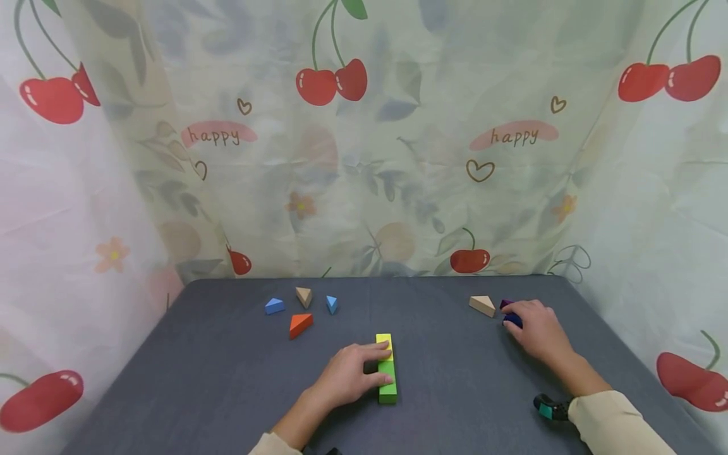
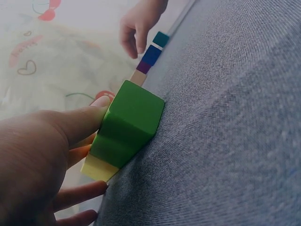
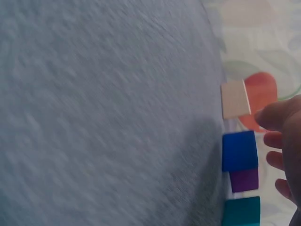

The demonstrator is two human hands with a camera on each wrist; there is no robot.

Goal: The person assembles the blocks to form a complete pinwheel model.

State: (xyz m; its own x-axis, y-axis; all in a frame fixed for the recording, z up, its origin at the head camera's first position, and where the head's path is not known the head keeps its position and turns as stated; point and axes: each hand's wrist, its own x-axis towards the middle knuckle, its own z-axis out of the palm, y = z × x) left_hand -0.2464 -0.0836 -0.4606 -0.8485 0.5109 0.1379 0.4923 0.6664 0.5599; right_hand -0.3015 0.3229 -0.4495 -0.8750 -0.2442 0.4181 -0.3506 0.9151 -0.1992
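A yellow block (image 1: 383,339) and a longer green block (image 1: 387,397) lie end to end in one straight row. My left hand (image 1: 348,374) reaches in from their left side, fingers extended over the yellow block and thumb on the green block (image 2: 134,106). Over at the right, my right hand (image 1: 540,332) hovers around a dark blue block (image 3: 240,151) and a purple block (image 3: 245,180), with its fingers loosely bent and nothing held. A teal block (image 3: 241,212) sits beside them, hidden under the hand in the head view.
A plain wooden wedge (image 1: 482,306) lies left of my right hand. Farther left are an orange wedge (image 1: 301,325), two blue wedges (image 1: 275,306) and another wooden wedge (image 1: 304,296). A cherry-patterned curtain (image 1: 364,158) borders the dark table (image 1: 227,379).
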